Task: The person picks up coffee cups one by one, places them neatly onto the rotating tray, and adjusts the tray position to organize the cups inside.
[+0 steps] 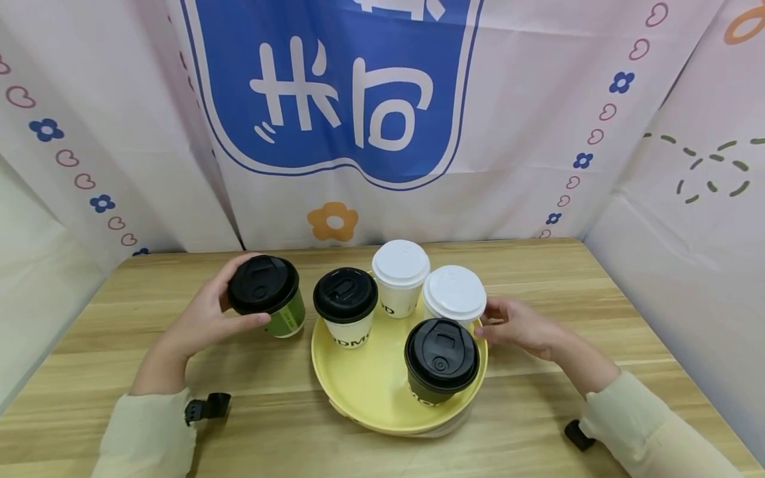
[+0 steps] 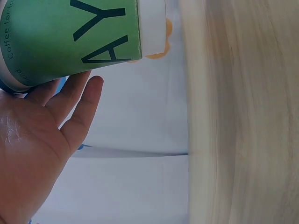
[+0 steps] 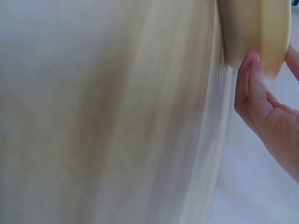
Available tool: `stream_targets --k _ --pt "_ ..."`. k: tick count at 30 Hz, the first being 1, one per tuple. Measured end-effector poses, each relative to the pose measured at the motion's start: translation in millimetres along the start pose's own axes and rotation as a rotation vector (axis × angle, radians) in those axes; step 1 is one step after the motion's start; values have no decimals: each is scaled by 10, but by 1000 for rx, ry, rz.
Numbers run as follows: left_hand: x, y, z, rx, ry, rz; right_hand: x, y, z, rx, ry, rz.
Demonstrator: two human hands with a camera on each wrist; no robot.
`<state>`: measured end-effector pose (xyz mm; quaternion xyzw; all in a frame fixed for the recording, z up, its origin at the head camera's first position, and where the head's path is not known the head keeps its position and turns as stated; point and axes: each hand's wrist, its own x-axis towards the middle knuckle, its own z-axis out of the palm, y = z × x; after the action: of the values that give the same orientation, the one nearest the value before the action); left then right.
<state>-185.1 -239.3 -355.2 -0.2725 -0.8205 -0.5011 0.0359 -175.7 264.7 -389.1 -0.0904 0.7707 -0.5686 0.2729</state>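
A green paper coffee cup (image 1: pixel 287 317) with a black lid is gripped by my left hand (image 1: pixel 209 312), fingers behind it and thumb across the front. In the left wrist view, the green cup (image 2: pixel 70 37) appears slightly above the tabletop, lid toward the palm side. My right hand (image 1: pixel 520 325) pinches the right rim of a round yellow tray (image 1: pixel 364 392), its thumb on top and fingers beneath. Standing on the tray are a white cup (image 1: pixel 349 332) with a black lid, a dark cup (image 1: pixel 439 388) with a black lid, and two white-lidded cups (image 1: pixel 399 295).
Under everything lies a wood-grain table (image 1: pixel 263 425). Behind it hangs a white printed curtain (image 1: pixel 508 133) with a blue emblem, meeting the table's back edge. The tray sits on a round base of similar colour (image 3: pixel 240 32).
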Motion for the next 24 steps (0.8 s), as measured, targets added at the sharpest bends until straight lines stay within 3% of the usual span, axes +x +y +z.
stream_targets --k 24 --pt "-67 159 -30 -104 35 65 -224 47 149 73 -5 -24"
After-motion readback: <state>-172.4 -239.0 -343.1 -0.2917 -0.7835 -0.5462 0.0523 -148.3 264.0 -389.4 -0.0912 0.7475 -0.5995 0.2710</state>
